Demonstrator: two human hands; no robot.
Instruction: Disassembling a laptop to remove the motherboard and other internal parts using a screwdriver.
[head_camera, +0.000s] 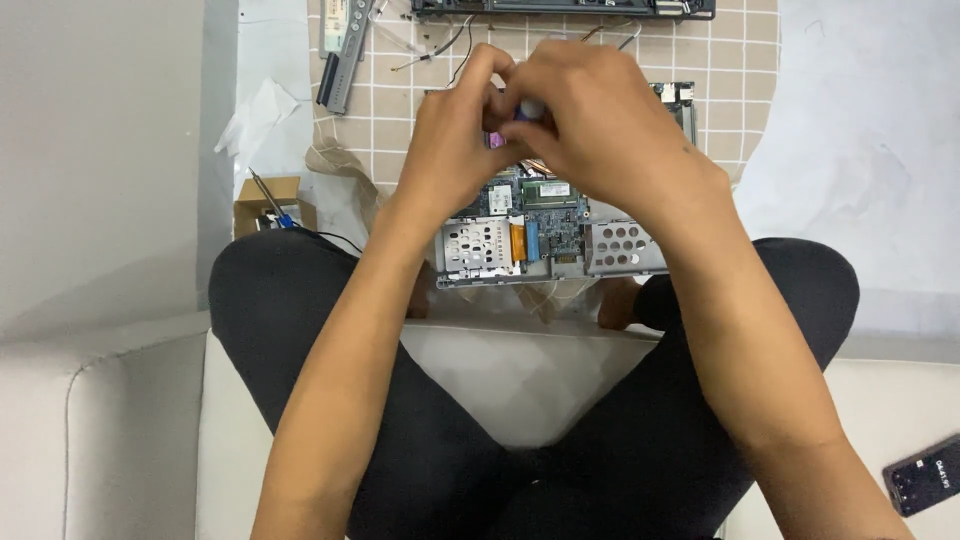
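With both hands bunched over it, here's the state:
board: opened grey laptop chassis with green circuit board (545, 215) on checked cloth (740, 60), just ahead of crossed legs
left hand (455, 150): fingers curled, touching right
right hand (600, 125): pinching a small silvery, tool-like tip (530, 108)
step: likely working a fastener mid-board
next: steady, vertical pressure
aside: blue-handled screwdriver (272, 200) in cardboard box

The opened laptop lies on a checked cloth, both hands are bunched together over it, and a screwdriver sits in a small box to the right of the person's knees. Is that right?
Not quite. The head view shows the screwdriver in the small box to the left of the knees, not the right. The rest holds: the opened laptop lies on the checked cloth, with the left hand and right hand bunched over it.
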